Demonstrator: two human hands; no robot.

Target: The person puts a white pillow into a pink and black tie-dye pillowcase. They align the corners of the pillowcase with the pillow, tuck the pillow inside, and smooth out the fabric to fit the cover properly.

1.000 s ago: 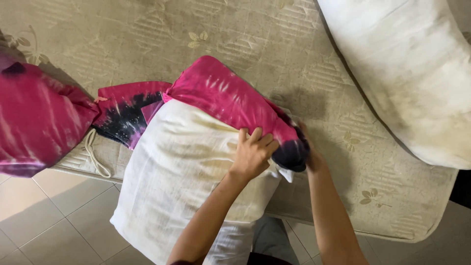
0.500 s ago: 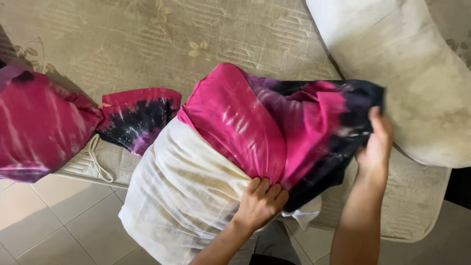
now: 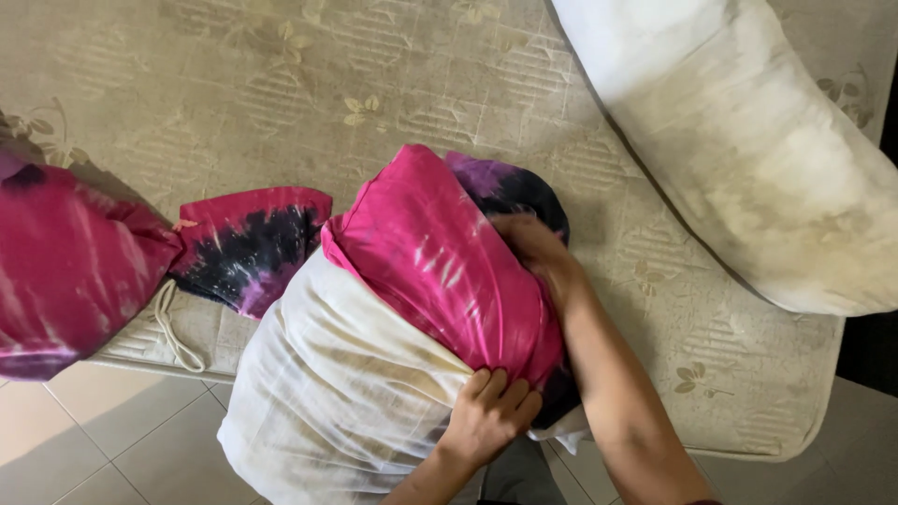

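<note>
While our left hand [image 3: 488,418] grips the pink cover's [image 3: 440,271] hem and the right hand [image 3: 526,241] clutches its top at 12 o'clock, uneven pulling could bunch it on the white pillow [image 3: 327,393], propped against the mattress [image 3: 281,103] edge.

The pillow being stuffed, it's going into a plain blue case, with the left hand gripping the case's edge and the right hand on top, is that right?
Not quite. The head view shows the case is pink tie-dye with black and purple, not plain blue. The rest holds: the left hand grips its edge over the white pillow, and the right hand is on top.
</note>
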